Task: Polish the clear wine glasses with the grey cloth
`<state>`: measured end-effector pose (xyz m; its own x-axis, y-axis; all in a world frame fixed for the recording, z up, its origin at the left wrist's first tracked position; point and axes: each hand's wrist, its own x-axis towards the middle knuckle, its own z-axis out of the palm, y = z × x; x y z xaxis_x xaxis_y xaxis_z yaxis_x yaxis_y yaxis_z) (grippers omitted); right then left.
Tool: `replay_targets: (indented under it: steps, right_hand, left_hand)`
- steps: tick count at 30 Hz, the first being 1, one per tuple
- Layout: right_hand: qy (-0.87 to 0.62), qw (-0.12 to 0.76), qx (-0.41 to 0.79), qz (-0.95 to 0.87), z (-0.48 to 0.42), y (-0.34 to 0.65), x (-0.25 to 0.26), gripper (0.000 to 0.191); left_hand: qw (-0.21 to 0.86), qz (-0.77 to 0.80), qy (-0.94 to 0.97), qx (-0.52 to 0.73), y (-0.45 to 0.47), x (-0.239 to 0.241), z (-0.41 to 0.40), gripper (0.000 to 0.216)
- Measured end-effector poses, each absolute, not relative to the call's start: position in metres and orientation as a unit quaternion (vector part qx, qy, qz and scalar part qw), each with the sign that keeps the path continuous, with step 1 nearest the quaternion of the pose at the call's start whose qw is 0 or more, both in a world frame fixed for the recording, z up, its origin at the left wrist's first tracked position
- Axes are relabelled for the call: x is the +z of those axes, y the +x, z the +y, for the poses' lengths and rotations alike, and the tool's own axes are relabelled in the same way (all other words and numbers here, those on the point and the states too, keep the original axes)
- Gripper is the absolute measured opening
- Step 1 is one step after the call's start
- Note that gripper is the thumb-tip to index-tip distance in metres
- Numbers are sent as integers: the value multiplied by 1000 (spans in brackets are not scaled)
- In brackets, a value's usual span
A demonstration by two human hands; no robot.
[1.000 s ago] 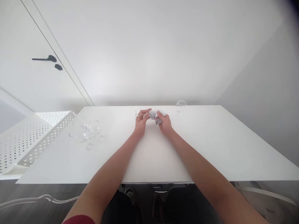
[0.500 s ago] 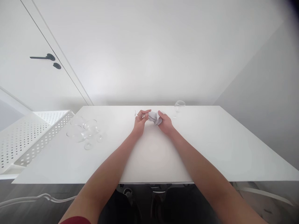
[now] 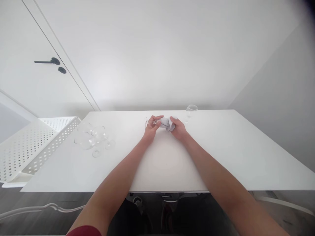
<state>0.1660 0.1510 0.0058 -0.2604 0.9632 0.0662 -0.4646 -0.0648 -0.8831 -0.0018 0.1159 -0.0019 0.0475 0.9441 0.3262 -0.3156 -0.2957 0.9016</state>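
Note:
My left hand (image 3: 151, 128) is closed around a wine glass (image 3: 146, 122) that lies on its side in the air, its foot pointing left. A light grey cloth (image 3: 164, 123) covers the bowl of that glass, so most of the bowl is hidden. My right hand (image 3: 179, 128) grips the cloth at the bowl's end, with the thumb on top and the other fingers mostly out of sight. Behind my right hand, another wine glass (image 3: 191, 110) stands upright near the table's far edge.
Several clear glasses (image 3: 96, 137) are grouped on the left of the white table (image 3: 221, 157). A white perforated rack (image 3: 17, 147) is beside the table's left end. A door with a dark handle (image 3: 46, 61) is at the back left, and a wall rises behind the table.
Both hands stay on the glass and cloth with small shifts of the fingers. The glass's foot shows a little more plainly. The whole view has shifted slightly.

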Motion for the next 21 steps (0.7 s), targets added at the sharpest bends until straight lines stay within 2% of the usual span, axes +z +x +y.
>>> replay_targets:
  steps: [9,16,21]
  right_hand:
    - [-368,589,591,-410,161,165,0,60]
    - [-353,552,638,-404,158,162,0,59]
    - [-376,619,584,-368,163,159,2,53]
  left_hand:
    - [495,321,492,640,-3,-3,120,33]
    - [480,334,511,631,-3,1,116,33]
    - [508,309,561,576,2,3,114,36]
